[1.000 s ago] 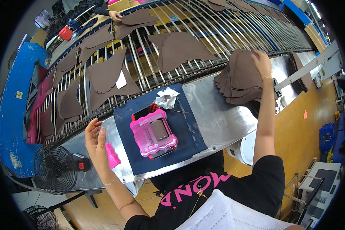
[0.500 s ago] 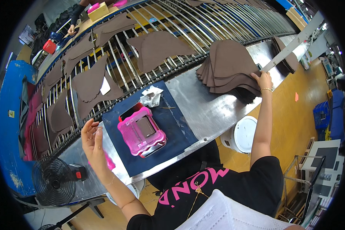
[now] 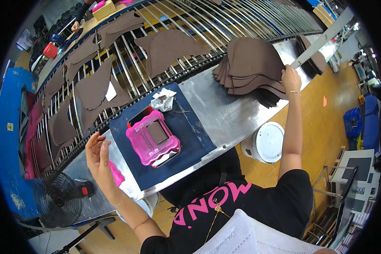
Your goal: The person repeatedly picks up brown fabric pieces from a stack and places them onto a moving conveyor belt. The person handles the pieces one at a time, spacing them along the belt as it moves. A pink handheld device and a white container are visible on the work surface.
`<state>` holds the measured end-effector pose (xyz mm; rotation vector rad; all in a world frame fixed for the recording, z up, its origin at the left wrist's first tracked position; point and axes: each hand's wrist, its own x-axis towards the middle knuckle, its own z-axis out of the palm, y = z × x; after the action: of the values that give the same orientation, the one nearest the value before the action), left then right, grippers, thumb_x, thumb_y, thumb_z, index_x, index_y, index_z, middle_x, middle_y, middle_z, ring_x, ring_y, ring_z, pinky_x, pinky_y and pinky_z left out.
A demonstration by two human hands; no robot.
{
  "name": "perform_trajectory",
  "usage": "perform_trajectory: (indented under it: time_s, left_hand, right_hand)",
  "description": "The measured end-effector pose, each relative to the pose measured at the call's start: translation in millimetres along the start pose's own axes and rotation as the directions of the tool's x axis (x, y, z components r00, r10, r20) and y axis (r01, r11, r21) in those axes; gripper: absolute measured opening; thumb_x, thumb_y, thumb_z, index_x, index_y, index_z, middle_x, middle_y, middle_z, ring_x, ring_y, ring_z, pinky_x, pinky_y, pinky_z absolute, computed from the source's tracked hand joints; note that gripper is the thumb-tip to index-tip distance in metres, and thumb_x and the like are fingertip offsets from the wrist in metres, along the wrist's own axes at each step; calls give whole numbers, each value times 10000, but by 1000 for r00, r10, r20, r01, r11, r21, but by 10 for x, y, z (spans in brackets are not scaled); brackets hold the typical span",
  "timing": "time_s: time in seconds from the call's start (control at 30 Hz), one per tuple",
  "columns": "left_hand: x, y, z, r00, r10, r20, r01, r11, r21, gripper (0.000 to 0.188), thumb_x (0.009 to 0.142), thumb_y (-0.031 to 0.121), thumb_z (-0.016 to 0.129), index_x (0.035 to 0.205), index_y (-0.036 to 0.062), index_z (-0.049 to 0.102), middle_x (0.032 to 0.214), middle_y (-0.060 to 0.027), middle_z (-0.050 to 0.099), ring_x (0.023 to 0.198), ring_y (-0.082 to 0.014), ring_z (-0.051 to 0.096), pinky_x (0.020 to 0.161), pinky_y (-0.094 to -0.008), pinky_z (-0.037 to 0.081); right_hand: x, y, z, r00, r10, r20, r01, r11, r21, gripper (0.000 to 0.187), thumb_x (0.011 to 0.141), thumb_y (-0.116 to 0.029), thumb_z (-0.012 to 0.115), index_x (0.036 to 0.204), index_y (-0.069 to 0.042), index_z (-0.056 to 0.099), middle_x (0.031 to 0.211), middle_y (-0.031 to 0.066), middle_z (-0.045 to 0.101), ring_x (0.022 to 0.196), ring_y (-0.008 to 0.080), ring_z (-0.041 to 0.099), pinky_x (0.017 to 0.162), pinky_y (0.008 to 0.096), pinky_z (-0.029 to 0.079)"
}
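Observation:
My right hand [image 3: 291, 79] is at the right edge of a fanned stack of dark brown cut pieces [image 3: 258, 59], its fingers closed on that edge. How many pieces lie between the fingers is hidden. A long pale metal bar [image 3: 324, 39] slants up and right from just above this hand. My left hand [image 3: 98, 158] is raised over the metal table's left part, palm inward, fingers loosely curled and apart, with nothing in it. To its right, a pink plastic basket [image 3: 146, 146] holding a small brown block sits on a dark blue sheet [image 3: 194, 144].
More brown pieces [image 3: 169, 51] lie on the metal-rod conveyor [image 3: 135, 80] beyond the table. Crumpled white paper [image 3: 163, 100] rests on the blue sheet. A black fan [image 3: 58, 199] stands at left, a white-lidded bucket [image 3: 269, 142] below the table. A co-worker's hand [image 3: 75, 27] shows far left.
The whole view has shifted slightly. My right hand has slid a little farther up the stack's right edge, with its fingers drawn in. The left hand keeps nearly the same pose.

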<state>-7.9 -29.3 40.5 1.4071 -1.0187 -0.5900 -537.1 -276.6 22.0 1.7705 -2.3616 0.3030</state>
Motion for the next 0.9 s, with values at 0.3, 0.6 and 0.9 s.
perform_trajectory:
  time_s: [0.3, 0.6, 0.9]
  left_hand:
    - [198, 261, 492, 989, 110, 102, -112, 994, 13, 392, 873, 83, 617, 1247, 25, 517, 1263, -87, 484, 1076, -144, 511, 907, -265, 410]
    - [152, 501, 106, 961, -245, 130, 267, 944, -196, 368, 949, 183, 523, 1279, 29, 463, 1080, -103, 630, 863, -154, 650, 615, -215, 488]
    - [-59, 780, -793, 979, 64, -193, -23, 978, 207, 246, 921, 200, 589, 1049, -11, 581, 734, -56, 627, 506, -82, 542, 400, -180, 374]
  right_hand:
    - [-779, -1181, -1386, 916, -233, -327, 399, 442, 804, 256, 932, -168, 559, 1131, -16, 608, 744, 104, 646, 560, 163, 665, 487, 218, 496]
    - [-1407, -2088, -1067, 817, -541, -203, 6, -343, 939, 265, 920, -102, 571, 1125, 60, 525, 832, 118, 627, 575, 239, 664, 465, 279, 539]
    - [-1773, -2705, -423, 480, -817, -319, 430, -98, 898, 282, 756, -193, 746, 972, -49, 635, 780, 100, 662, 713, 236, 573, 736, 336, 460]
